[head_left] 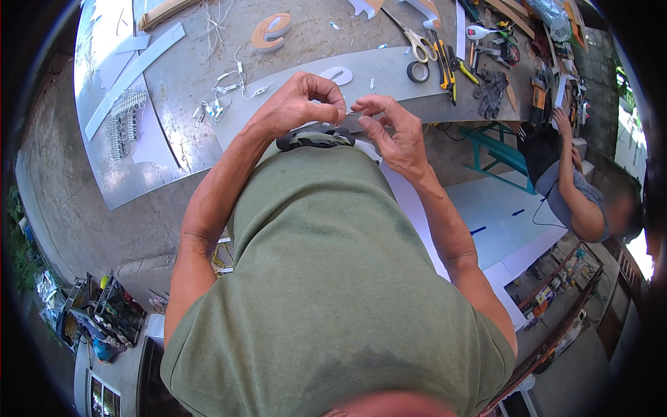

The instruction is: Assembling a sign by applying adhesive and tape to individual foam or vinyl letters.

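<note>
Both hands meet just past my waist, over the near edge of the metal table. My left hand [306, 104] pinches with thumb and forefinger. Facing it, my right hand [397, 133] has its thumb and forefinger curled toward the same spot. Something thin and pale, perhaps a wire end, shows between the fingertips; it is too small to make out. Just beyond my left hand lies a white, rounded, letter-like piece [336, 75] on a grey sheet strip [278, 99]. To its left are small white light modules on wires [242, 82].
On the table lie scissors [421, 47], black tape [417, 71], a yellow-black cutter [441, 61], pliers [464, 69], gloves [492, 94] and an orange-faced C-shaped letter [271, 33]. White strips [139, 76] lie left. Another person [573, 184] works at right, near a teal stand [497, 156].
</note>
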`<move>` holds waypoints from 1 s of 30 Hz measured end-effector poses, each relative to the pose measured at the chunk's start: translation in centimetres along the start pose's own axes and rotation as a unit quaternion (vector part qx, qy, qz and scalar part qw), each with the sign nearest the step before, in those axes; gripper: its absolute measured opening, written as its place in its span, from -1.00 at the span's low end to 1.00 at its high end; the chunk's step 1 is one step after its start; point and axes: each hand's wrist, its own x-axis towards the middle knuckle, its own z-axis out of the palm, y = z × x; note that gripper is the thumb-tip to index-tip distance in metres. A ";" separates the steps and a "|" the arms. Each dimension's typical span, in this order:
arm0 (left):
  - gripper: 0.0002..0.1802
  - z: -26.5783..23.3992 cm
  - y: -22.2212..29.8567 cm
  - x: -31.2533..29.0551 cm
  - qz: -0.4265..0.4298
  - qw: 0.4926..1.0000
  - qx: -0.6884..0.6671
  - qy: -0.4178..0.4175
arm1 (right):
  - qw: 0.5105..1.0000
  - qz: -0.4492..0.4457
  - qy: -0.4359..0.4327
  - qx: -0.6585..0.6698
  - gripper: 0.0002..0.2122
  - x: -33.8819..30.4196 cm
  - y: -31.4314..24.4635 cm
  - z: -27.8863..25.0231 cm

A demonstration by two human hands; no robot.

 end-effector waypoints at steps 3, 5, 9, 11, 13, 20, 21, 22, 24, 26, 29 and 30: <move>-0.88 0.0 -0.3 0.1 -0.026 0.997 -0.077 -0.016 | 0.984 -0.144 0.031 -0.101 -0.75 -0.1 1.1 0.2; -0.87 -0.1 -0.6 0.3 -0.031 0.996 -0.085 -0.021 | 0.967 -0.208 0.034 -0.143 -0.73 0.3 1.5 0.1; -0.86 -0.1 -0.7 0.3 -0.036 0.993 -0.106 -0.033 | 0.924 -0.303 0.049 -0.226 -0.72 0.5 2.1 0.1; -0.88 -0.1 -0.7 0.3 -0.036 0.993 -0.105 -0.032 | 0.915 -0.317 0.053 -0.245 -0.72 0.5 2.1 0.0; -0.89 -0.1 -0.7 0.3 -0.036 0.993 -0.105 -0.031 | 0.904 -0.330 0.056 -0.265 -0.71 0.6 2.1 -0.1; -0.89 0.1 -0.6 0.3 -0.044 0.992 -0.111 -0.027 | 0.886 -0.350 0.052 -0.298 -0.70 0.5 2.0 -0.3; -0.89 0.1 -0.6 0.2 -0.046 0.992 -0.115 -0.028 | 0.883 -0.352 0.047 -0.308 -0.69 0.5 2.1 -0.4; -0.89 0.1 -0.6 0.3 -0.046 0.992 -0.115 -0.027 | 0.882 -0.353 0.047 -0.308 -0.69 0.5 2.2 -0.4; -0.90 0.1 -0.7 0.3 -0.047 0.992 -0.114 -0.027 | 0.881 -0.355 0.047 -0.310 -0.69 0.4 2.3 -0.4; -0.88 0.0 -0.9 0.3 -0.048 0.992 -0.114 -0.028 | 0.880 -0.355 0.045 -0.312 -0.70 0.4 2.2 -0.4; -0.87 0.0 -0.9 0.4 -0.051 0.992 -0.114 -0.032 | 0.881 -0.352 0.045 -0.313 -0.73 0.4 2.2 -0.2; -0.86 0.0 -0.9 0.4 -0.053 0.991 -0.114 -0.034 | 0.882 -0.349 0.045 -0.313 -0.76 0.4 2.2 -0.1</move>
